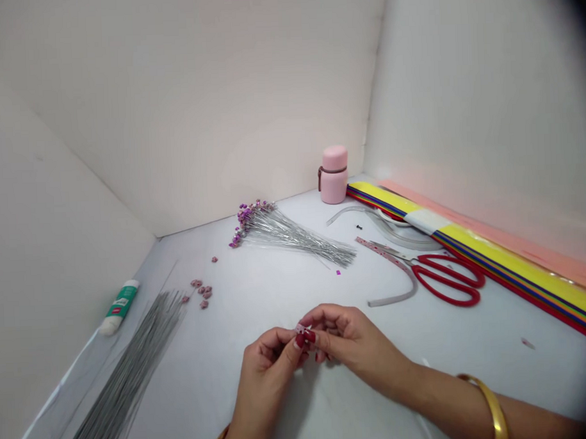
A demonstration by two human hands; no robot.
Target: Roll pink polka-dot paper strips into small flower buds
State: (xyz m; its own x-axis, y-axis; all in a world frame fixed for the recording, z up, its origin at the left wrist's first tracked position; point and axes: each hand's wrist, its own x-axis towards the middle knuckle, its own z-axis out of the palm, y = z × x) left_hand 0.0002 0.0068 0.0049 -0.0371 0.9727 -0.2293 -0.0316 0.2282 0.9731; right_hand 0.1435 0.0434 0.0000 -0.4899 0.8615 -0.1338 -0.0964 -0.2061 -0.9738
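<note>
Both hands meet low in the middle of the view, thumbs and fingertips pinched around a small pink patterned piece of folded paper. My left hand grips it from the left and my right hand from the right. Fingers cover most of the piece, so its full shape is hidden. To the left lie several small pink star-like pieces. Red-handled scissors rest at the right, their blades by a curled pink patterned strip.
A bundle of bare grey wires lies at the left near a green glue stick. Silvery stems with purple tips lie farther back. A pink flask stands by the wall, beside stacked coloured sheets. A clear curled strip lies near them.
</note>
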